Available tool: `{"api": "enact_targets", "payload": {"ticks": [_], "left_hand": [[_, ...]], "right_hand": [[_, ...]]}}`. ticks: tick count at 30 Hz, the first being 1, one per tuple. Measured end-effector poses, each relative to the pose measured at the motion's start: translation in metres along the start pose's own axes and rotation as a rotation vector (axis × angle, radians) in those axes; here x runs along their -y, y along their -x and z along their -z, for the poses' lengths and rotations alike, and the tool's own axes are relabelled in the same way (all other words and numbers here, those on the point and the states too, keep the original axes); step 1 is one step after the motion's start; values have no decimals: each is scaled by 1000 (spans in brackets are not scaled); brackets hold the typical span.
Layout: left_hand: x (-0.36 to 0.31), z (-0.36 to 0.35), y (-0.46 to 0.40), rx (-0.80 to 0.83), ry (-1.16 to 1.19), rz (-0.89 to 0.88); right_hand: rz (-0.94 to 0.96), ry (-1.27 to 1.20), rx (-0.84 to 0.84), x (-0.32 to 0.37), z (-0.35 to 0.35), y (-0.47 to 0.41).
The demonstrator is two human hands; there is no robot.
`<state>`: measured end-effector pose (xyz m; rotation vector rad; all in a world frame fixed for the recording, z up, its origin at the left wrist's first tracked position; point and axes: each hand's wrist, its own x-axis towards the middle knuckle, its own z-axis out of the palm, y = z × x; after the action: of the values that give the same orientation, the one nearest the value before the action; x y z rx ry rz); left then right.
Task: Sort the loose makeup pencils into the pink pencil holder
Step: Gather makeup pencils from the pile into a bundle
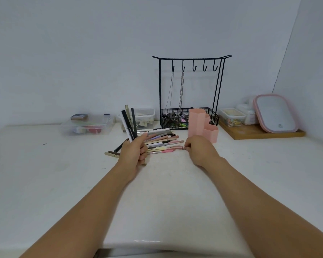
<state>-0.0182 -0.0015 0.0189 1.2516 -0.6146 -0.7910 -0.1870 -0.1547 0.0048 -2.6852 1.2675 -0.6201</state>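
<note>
A pile of loose makeup pencils (161,141) lies on the white table, left of the pink pencil holder (201,124), which has hexagonal compartments of different heights and looks empty from here. My left hand (133,152) is raised over the left end of the pile and is shut on three pencils (129,124), black, white and gold, that stick upward. My right hand (198,148) rests on the table in front of the holder and pinches the end of a pink-brown pencil (178,147) lying at the right edge of the pile.
A black wire jewellery stand (189,94) with hanging chains and a basket stands right behind the holder. Clear plastic boxes (86,124) sit at the back left. A wooden tray (259,133) with small containers and a pink-rimmed mirror (275,113) sits at the back right.
</note>
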Motion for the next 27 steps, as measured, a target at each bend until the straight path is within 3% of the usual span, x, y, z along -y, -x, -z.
{"api": "enact_targets", "payload": {"ticks": [3, 7, 10, 13, 18, 27], "left_hand": [[-1, -1, 2, 38, -21, -5], [-1, -5, 6, 80, -58, -3], [-1, -8, 9, 128, -82, -49], [1, -8, 11, 195, -99, -105], [7, -6, 10, 281, -154, -127], [6, -8, 11, 255, -261, -38]], "right_hand": [[-37, -70, -36, 1, 4, 0], [-15, -550, -170, 23, 26, 4], [-19, -1089, -42, 54, 39, 16], [-2, -1321, 23, 75, 40, 24], [12, -1466, 109, 85, 32, 31], [24, -1240, 111, 81, 12, 29]]}}
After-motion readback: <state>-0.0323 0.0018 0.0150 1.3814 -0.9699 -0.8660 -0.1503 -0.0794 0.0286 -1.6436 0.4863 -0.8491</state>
